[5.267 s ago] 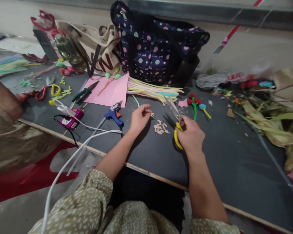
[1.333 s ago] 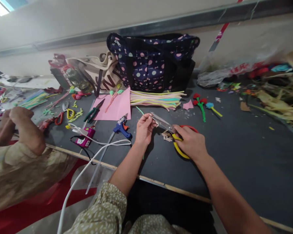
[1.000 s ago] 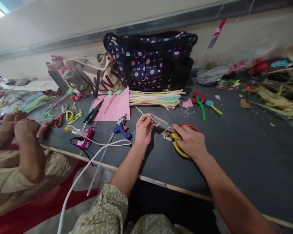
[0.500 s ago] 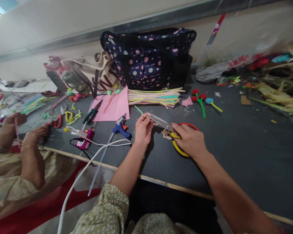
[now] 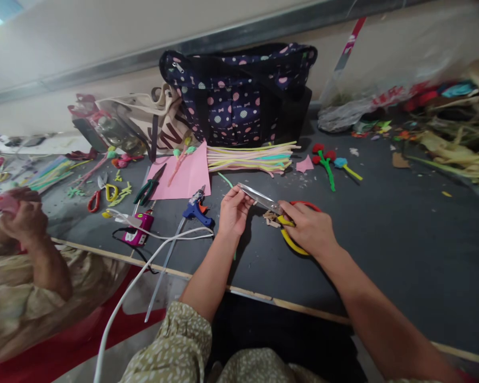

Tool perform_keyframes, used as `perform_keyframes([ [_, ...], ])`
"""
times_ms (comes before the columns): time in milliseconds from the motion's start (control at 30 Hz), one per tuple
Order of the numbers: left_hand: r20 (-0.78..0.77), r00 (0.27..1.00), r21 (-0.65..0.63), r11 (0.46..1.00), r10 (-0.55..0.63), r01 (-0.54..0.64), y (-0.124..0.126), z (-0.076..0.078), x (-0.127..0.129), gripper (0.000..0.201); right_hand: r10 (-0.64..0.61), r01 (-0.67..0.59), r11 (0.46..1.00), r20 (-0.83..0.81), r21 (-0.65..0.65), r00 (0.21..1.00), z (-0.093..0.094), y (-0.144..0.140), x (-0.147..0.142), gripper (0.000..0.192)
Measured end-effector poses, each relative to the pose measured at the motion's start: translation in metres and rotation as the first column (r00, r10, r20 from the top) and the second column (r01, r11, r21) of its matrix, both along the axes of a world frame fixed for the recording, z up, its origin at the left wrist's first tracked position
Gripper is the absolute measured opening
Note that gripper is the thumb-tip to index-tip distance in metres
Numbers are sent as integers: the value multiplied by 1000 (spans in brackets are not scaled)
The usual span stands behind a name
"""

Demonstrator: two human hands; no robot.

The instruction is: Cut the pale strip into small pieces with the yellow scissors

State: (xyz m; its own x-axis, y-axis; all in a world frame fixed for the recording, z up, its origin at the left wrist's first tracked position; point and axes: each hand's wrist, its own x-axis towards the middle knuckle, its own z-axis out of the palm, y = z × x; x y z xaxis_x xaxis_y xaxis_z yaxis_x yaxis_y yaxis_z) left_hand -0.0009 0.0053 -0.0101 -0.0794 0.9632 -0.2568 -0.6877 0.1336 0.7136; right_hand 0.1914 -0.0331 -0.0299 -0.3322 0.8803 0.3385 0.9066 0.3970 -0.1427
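At the far left a co-worker's hand (image 5: 24, 221) holds something pink, too blurred to name. On the dark worktop (image 5: 403, 239) lie red and yellow snips (image 5: 102, 192), green pliers (image 5: 148, 186), a pink sheet of paper (image 5: 187, 173) and a blue glue gun (image 5: 197, 208) with its white cable (image 5: 143, 266) running off the near edge. Your left hand (image 5: 232, 211) is pinched narrow at the tip of the scissors (image 5: 277, 210), fingertips closed on what seems to be a small pale piece at the blades. Under the blades sits a little heap of pale cut bits (image 5: 270, 218). Your right hand (image 5: 309, 229) is curled around the scissors' yellow and red handles, just above the worktop. Behind them a bundle of pastel pipe cleaners (image 5: 251, 158) lies before a spotted bag (image 5: 239, 98), and to the right are small red flowers (image 5: 324, 159).
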Motion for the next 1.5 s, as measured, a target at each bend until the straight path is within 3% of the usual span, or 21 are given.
perform_keyframes([
  [767, 16, 1000, 11, 1000, -15, 15, 1, 1, -1, 21, 16, -18, 998, -45, -58, 999, 5, -2, -2, 31],
  [967, 27, 1000, 18, 1000, -14, 14, 1, 3, -1, 20, -53, 52, 999, -134, -16, 990, 9, 1, 2, 44],
  [1133, 45, 999, 21, 1000, -6, 5, 1, 4, -1, 20, -17, 20, 999, -84, 36, 996, 7, 2, 3, 34],
  [1500, 75, 997, 40, 999, -15, 12, 0, 3, -1, 20, 9, -7, 993, -14, 121, 1000, 3, 1, 3, 31],
])
